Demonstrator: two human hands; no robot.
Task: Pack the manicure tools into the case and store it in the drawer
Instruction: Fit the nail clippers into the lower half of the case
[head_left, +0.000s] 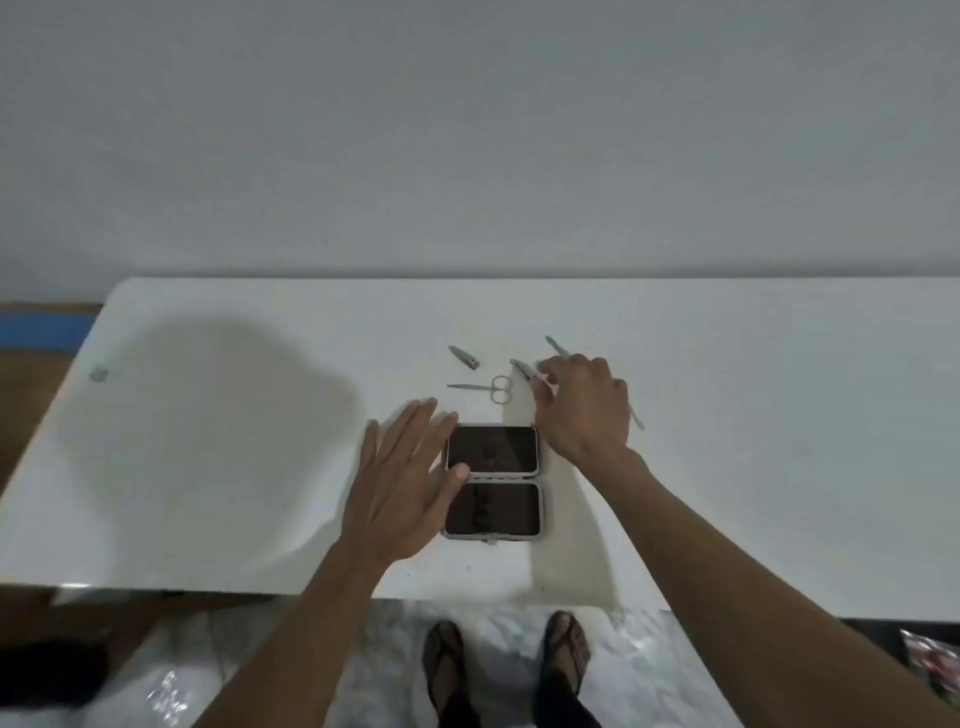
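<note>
I see the case (493, 480) lying open and flat near the front middle of the white table (753, 415), its two dark halves one behind the other. My left hand (402, 486) rests spread against the case's left edge, thumb on the hinge line. My right hand (584, 405) is just beyond the case's far right corner, fingertips closing on a slim metal tool (523, 370); I cannot tell if it is lifted. A long thin tool (555, 345) passes under that hand. Further left lie the scissors (485, 388) and nail clipper (464, 357).
</note>
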